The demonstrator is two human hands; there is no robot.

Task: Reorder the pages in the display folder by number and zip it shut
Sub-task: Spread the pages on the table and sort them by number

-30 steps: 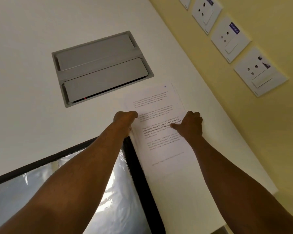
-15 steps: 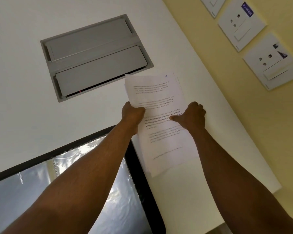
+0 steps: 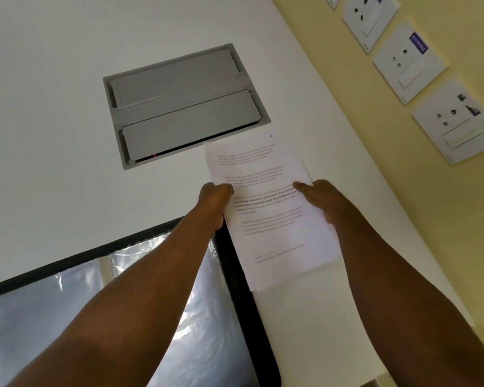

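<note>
Pages [image 3: 268,208] lifted off the table [image 3: 67,135] since a second ago | clamped at both side edges by left hand [image 3: 214,198] and right hand [image 3: 323,201], held beside the open display folder [image 3: 232,275] | sheet numbered 4 on top | sorting judged unfinished, zip undone

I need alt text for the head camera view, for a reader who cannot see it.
Two bare hands hold a thin stack of white printed pages by its side edges, the left hand and right hand, over a white table. An open black display folder with clear plastic sleeves lies at lower left, and a grey metal hatch sits in the table beyond.
</note>
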